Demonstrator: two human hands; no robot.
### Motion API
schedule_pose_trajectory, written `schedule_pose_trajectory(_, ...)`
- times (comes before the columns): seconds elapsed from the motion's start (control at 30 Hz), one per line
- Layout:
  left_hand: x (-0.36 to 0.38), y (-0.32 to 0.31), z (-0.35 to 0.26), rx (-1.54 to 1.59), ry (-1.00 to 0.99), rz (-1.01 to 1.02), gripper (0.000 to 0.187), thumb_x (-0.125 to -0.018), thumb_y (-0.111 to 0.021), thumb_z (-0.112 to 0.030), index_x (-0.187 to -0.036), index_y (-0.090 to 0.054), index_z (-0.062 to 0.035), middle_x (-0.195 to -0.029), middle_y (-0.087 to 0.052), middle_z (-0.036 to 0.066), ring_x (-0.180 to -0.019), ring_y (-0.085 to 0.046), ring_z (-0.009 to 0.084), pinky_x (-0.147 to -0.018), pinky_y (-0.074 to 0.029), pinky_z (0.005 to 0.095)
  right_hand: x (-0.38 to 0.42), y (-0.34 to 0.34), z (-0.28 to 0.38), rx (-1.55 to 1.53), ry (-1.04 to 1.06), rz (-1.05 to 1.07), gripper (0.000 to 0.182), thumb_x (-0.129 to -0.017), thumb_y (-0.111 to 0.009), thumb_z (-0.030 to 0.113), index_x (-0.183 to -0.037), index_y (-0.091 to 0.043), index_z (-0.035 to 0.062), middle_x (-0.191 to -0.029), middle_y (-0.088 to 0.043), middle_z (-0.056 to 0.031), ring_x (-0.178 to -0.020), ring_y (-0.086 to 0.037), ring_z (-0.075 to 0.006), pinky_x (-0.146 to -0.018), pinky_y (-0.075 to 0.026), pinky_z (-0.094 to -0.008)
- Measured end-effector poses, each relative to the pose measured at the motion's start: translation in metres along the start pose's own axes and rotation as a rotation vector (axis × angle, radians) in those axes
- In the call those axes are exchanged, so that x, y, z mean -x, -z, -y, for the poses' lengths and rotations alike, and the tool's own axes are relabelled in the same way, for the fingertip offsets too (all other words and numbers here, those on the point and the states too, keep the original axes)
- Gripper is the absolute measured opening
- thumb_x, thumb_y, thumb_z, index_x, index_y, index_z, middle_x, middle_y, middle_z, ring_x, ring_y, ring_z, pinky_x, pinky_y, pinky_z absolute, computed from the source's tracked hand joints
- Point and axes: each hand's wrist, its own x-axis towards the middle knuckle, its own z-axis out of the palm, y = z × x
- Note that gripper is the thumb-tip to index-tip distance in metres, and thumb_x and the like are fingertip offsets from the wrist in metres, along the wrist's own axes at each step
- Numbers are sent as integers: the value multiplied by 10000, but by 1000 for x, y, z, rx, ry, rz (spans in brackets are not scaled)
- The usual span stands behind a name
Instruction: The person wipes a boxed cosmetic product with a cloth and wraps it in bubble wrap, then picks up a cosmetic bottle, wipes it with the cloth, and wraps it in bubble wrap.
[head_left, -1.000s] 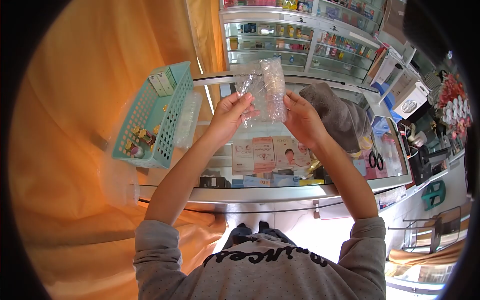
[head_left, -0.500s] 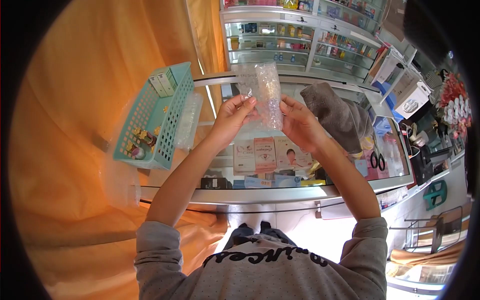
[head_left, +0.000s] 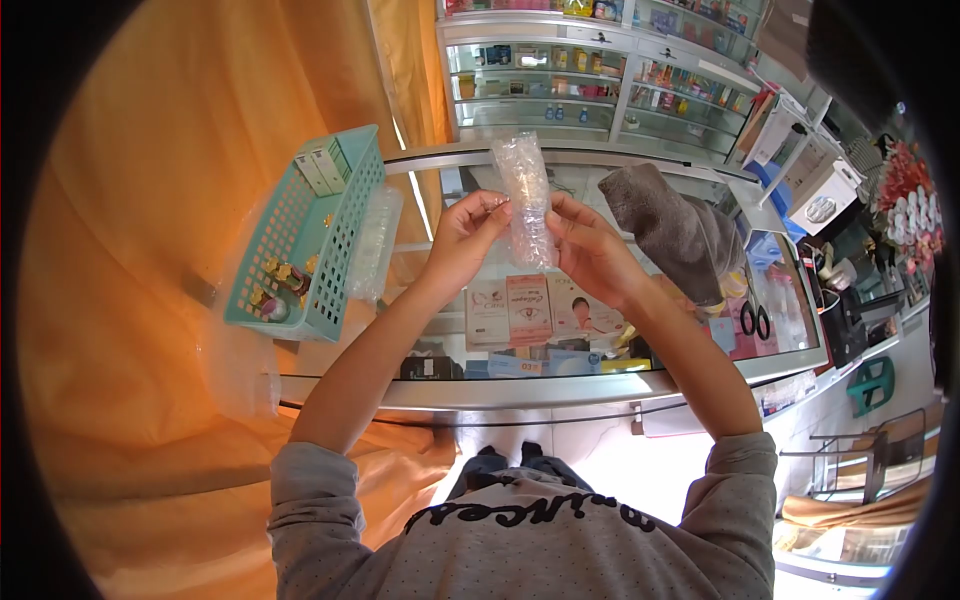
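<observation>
While the person stands at a glass display tabletop [head_left: 560, 385] edged with a metal rim, both hands are raised over it. The left hand [head_left: 462, 238] and the right hand [head_left: 585, 250] each pinch a side of a clear bubble-wrap packet [head_left: 527, 195], held upright between them above the glass; each grip is closed narrowly on the packet's edge. Under the glass lie small product boxes [head_left: 530, 310], pink and white, with print too small to read. On the sweater nearest the camera, dark lettering [head_left: 530, 512] shows upside down and cannot be read with certainty.

To the left, a turquoise plastic basket [head_left: 345, 240] sits on the tabletop beside an orange curtain [head_left: 180, 200], holding small bottles and two cartons; a clear plastic bag [head_left: 378, 240] leans against its side. To the right, just beside the right hand, a grey cloth [head_left: 670, 225] is heaped on the glass, with black-handled scissors [head_left: 752, 320] beyond it near the tabletop's right end. The glass between basket and cloth is bare.

Farther off, glass-fronted shelves [head_left: 600, 70] carry rows of small packages.
</observation>
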Motion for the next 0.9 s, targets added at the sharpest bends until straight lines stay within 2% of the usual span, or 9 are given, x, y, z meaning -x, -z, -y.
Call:
schedule_pose_trajectory(0.07,0,-3,1,9,-12,-17,164,-908,-617,-168,-986,-589,-26,-886,-615,8,-839,-572,85,-801,-466,239,0,-2,0,-2,2,-12,345,-931,-548,171,-1239,-468,37,-1129,-574,-38,-1038,-564,-121,-936,-443,-297)
schedule_pose_trajectory(0.13,-1,-6,5,-59,-112,-207,170,-881,-649,-136,-991,-572,-31,-852,-599,2,-811,-564,87,-794,-458,227,1,-6,0,4,15,-28,338,-929,-551,169,-1231,-472,38,-1126,-575,-39,-1035,-565,-122,-931,-446,-299)
schedule_pose_trajectory(0.27,-6,10,18,-104,-216,-188,188,-861,-667,-112,-994,-557,-35,-819,-578,-9,-769,-558,92,-772,-457,216,0,-6,-2,55,34,-49,339,-922,-561,163,-1226,-478,38,-1131,-573,-42,-1039,-565,-127,-930,-448,-307)
schedule_pose_trajectory(0.33,-3,6,12,13,-162,-93,169,-871,-651,-105,-994,-565,-28,-856,-605,9,-780,-576,95,-749,-474,222,-1,-7,-2,51,31,-62,305,-923,-555,142,-1203,-496,36,-1120,-579,-41,-1031,-567,-125,-930,-448,-313)
schedule_pose_trajectory(0.47,-1,0,6,43,-103,-85,160,-892,-623,-107,-1012,-574,-14,-923,-635,31,-819,-596,95,-726,-495,232,-1,-9,-1,87,21,-98,271,-911,-577,131,-1159,-521,38,-1110,-581,-36,-1014,-567,-120,-903,-457,-309)
schedule_pose_trajectory(0.63,-1,-1,7,-1,-53,-68,231,-922,-583,-139,-1104,-583,4,-1027,-646,72,-937,-618,135,-793,-532,292,0,-7,-2,227,94,-208,280,-866,-649,150,-1103,-545,44,-1060,-599,-38,-971,-571,-115,-849,-463,-288)
schedule_pose_trajectory(0.73,1,-7,0,3,-20,-76,229,-953,-522,-126,-1133,-572,5,-1057,-634,59,-952,-604,107,-844,-514,277,-1,-4,-3,321,130,-273,270,-845,-675,155,-1063,-567,38,-1006,-621,-43,-923,-579,-111,-813,-462,-274)
schedule_pose_trajectory(0.83,1,-10,-8,154,74,-78,246,-954,-531,-161,-1139,-570,-5,-1071,-626,50,-967,-597,102,-844,-515,276,-1,-6,-3,356,163,-320,262,-836,-685,157,-1040,-584,28,-967,-638,-52,-872,-584,-107,-777,-458,-259)
schedule_pose_trajectory(0.9,2,-10,-7,118,54,-62,266,-948,-545,-182,-1151,-558,-11,-1076,-623,48,-972,-594,100,-843,-514,274,-1,-6,-4,350,179,-335,260,-832,-689,158,-1032,-591,24,-957,-642,-57,-847,-584,-105,-761,-455,-251)
